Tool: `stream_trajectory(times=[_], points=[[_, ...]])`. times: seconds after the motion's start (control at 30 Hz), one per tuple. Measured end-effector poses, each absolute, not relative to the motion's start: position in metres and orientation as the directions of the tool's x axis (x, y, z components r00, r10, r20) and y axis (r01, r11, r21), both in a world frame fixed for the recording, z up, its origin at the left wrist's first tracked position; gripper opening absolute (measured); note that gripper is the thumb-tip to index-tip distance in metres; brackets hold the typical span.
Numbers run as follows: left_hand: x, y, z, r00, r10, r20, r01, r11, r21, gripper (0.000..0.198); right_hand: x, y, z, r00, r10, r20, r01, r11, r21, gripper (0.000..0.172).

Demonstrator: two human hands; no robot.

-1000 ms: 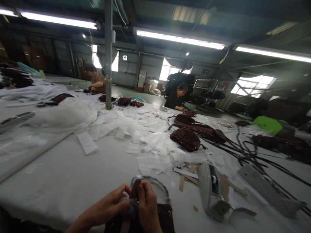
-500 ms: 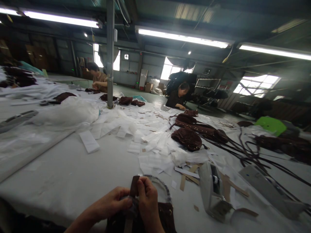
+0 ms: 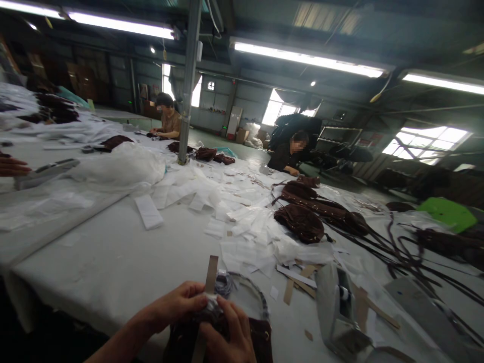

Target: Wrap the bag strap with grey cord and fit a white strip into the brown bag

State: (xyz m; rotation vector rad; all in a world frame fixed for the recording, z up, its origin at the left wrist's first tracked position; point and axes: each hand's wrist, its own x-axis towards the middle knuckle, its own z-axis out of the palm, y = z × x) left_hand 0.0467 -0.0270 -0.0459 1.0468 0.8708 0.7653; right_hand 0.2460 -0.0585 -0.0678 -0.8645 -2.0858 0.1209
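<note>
On the L, a puffy heap of thin, crinkly plastic (image 3: 124,166) lies on the white table (image 3: 86,272). Next, the L hand (image 3: 177,305) has thumb + fingers tog. on shiny wrap (image 3: 210,302). A flat tan strip (image 3: 212,275) w/ straight sides pokes up from it. The R hand (image 3: 232,335) touches the wrap too; can't tell how tight. Under both, at the table's near edge: a soft, dk brown bag (image 3: 260,338) w/ a curved, wrapped handle (image 3: 263,302). Farther R, a hard gray tape holder (image 3: 335,312).

Both hands (image 3: 181,305) (image 3: 231,330) hold a partly wrapped strip (image 3: 212,275).
</note>
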Motion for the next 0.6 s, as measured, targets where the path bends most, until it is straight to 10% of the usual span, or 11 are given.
stream_trajectory(times=[0.6], points=[[0.055,-0.031,-0.021,0.543,0.834,-0.098,0.058,0.079,0.995,0.031,0.223,-0.058,-0.073,0.038,0.854,0.52,0.345,0.477,-0.808,0.019]])
